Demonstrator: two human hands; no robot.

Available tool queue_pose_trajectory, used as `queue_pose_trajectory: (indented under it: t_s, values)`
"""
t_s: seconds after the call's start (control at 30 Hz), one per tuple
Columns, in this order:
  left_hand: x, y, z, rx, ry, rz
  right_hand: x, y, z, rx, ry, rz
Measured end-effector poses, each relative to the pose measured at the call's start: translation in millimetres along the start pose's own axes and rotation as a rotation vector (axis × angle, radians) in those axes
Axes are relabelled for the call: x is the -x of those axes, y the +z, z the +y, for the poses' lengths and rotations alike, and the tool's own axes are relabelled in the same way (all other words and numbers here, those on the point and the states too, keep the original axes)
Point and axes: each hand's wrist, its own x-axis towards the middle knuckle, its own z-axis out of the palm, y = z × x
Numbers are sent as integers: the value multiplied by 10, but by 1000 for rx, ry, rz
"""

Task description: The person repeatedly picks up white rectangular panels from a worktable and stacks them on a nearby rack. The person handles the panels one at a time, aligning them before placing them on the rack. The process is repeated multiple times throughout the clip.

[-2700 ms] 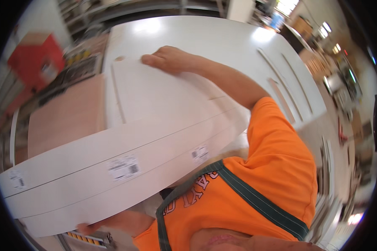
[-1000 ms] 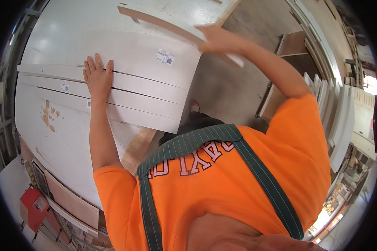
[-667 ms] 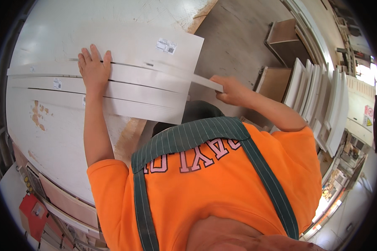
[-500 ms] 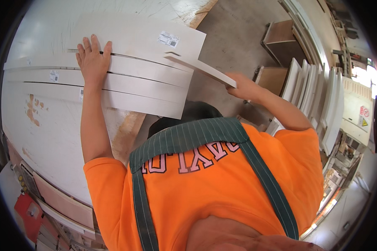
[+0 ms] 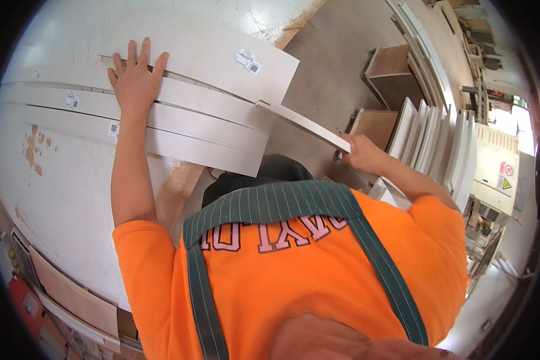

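Several long white boards (image 5: 207, 147) lie side by side on a large white worktop (image 5: 66, 198), narrow dark gaps between them. My left hand (image 5: 137, 79) rests on them with its fingers spread, across the gap below the wider white panel (image 5: 201, 51). That panel carries a printed label (image 5: 248, 61) near its right end. Off to the right, my right hand (image 5: 364, 154) grips the near end of a narrow white strip (image 5: 306, 125). The strip slants up to the left, and its far end is at the boards' right ends. Whether it touches them I cannot tell.
White panels (image 5: 423, 135) stand on edge in a row to the right, beside brown board-sided carts (image 5: 396, 63). A pale machine cabinet (image 5: 492, 162) with warning signs is at the far right. The worktop's worn edge (image 5: 183, 180) runs close to my body.
My right hand has moved down and slightly right with the strip, whose far end is now lower. My left hand has slid a little up the boards, fingers spread wider.
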Motion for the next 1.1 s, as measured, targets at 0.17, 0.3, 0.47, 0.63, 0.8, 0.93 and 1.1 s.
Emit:
queue_pose_trajectory:
  t_s: [0.17,0.3,0.47,0.63,0.8,0.93,1.1]
  values:
    - [-25,-19,39,-28,5,-30,490,-1250,-956,384,-41,-119]
    - [31,-70,-38,86,-14,148,549,-1198,-1270,-157,-203,64]
    - [291,-66,-294,118,-214,155,-71,149,-618,-108,-317,66]
    - [289,-12,-453,164,-99,114,-520,547,-264,-221,-356,83]
    - [254,-45,-443,85,-72,18,-260,507,-134,-70,-227,189]
    - [269,-65,-393,48,-106,-1,485,31,-351,137,135,-2]
    - [318,-52,-429,97,-13,223,859,-843,-1042,241,-135,100]
